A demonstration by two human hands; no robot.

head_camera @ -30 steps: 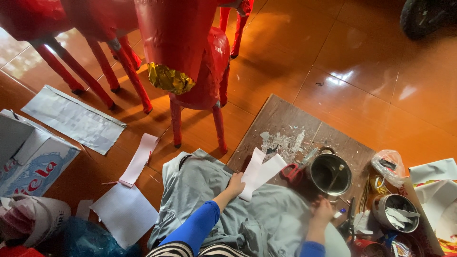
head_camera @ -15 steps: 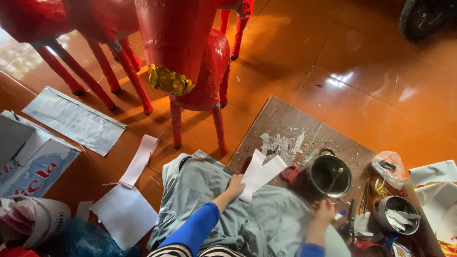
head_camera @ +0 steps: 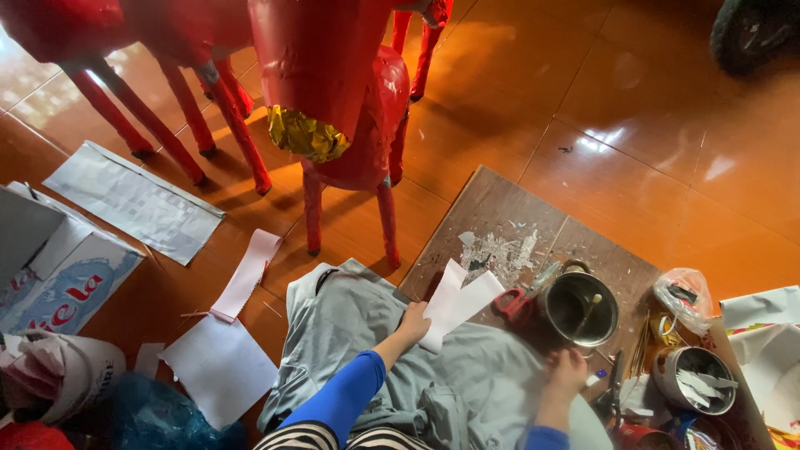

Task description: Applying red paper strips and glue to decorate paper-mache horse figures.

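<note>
We saw the left hand (head_camera: pixel 412 321) pinching white paper strips (head_camera: pixel 457 302) by their lower end, over a grey cloth (head_camera: pixel 467 392) spread across the lap and floor. The strips fanned up toward the wooden board (head_camera: pixel 500 208), which carried torn paper scraps (head_camera: pixel 500 248). The right hand (head_camera: pixel 569 369) sat low beside the metal pot (head_camera: pixel 581 308); fingers curled, but we couldn't tell whether it gripped anything. A stick stood inside the pot. Red-handled scissors (head_camera: pixel 517 300) lay on the board just left of the pot. A second tin (head_camera: pixel 694 379) with white bits sat further right. Red papier-mâché figures on legs (head_camera: pixel 350 125) stood ahead on the tiled floor (head_camera: pixel 650 125), one with a gold foil patch (head_camera: pixel 307 135). We judged the step as readying strips for pasting; the next move would probably call for bringing a strip to the pot or brush, keeping the strips apart.
</note>
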